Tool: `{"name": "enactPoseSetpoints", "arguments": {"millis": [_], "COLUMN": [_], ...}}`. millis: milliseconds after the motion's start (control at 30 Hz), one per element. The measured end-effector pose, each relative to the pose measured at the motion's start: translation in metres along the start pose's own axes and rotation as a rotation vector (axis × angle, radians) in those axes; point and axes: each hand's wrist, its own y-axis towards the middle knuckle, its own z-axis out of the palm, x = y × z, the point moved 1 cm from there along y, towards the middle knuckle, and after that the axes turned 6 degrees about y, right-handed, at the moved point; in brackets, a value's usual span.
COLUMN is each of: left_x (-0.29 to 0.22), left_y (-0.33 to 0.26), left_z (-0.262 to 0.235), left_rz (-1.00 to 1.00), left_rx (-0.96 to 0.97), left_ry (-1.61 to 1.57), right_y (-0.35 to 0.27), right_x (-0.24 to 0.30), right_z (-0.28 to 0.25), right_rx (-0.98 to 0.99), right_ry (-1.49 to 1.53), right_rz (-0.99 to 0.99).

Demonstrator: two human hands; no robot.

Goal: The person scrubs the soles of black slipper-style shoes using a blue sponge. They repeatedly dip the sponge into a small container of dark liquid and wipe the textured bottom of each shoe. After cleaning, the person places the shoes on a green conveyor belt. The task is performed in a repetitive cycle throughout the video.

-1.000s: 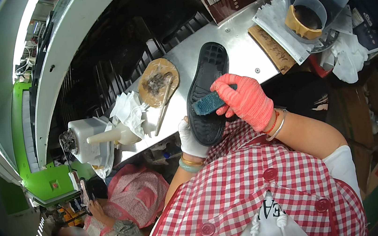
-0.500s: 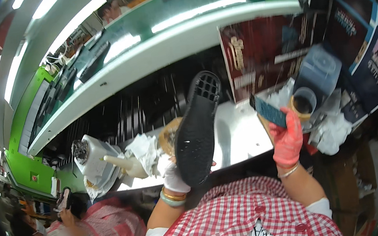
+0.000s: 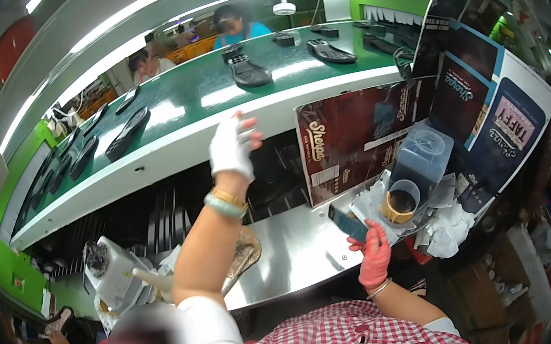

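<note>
1. Change from half a second back: the black sole that the left hand [image 3: 233, 146] held upright over the bench is gone from it. I see that hand raised toward the green conveyor belt [image 3: 211, 94], arm stretched out.
2. Left hand: white knit glove, fingers spread, released, holding nothing. Bangles at the wrist.
3. Right hand [image 3: 376, 259]: pink rubbery glove, clenched around the handle of a blue brush [image 3: 348, 223]. Brush head sits just beside the glue pot [image 3: 400, 205].
4. Glue pot: round, tan rim, dark contents, resting on crumpled white paper at the right end of the steel bench [image 3: 299, 251].
5. Belt carries flat black shoe soles with moulded tread; nearest one [image 3: 248, 72] lies beyond the left fingertips, well apart from them. I can't tell which sole was the held one.
6. Bench: bare brushed metal, reflective. A worn round wooden block [image 3: 247, 248] sits partly hidden under the left forearm.
7. Dark red printed cardboard sheets [image 3: 353, 135] stand upright behind the bench.
8. Other people sit on the far side of the belt.
</note>
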Motion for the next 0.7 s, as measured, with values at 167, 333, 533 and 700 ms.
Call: {"name": "enactPoseSetpoints", "arguments": {"millis": [167,333,533,700], "left_x": [-0.051,-0.138,-0.168,-0.17], "left_y": [0.026,0.089,0.138,0.156], "left_z": [-0.107,-0.224,-0.283,-0.31], "left_rz": [1.122,0.602,-0.002,0.072], "left_rx": [-0.337,-0.633,-0.365,-0.284], "left_ry": [1.223,1.87,1.633,1.501], "right_y": [-0.007,-0.001,-0.003,-0.003], "right_x": [-0.039,-0.058,-0.069,-0.065], "right_z": [-0.014,0.001,0.002,-0.001], "right_rx": [0.25,0.366,0.4,0.459], "right_ry": [-0.297,-0.616,-0.63,-0.71], "right_rz": [-0.208,-0.406,-0.32,-0.336]}}
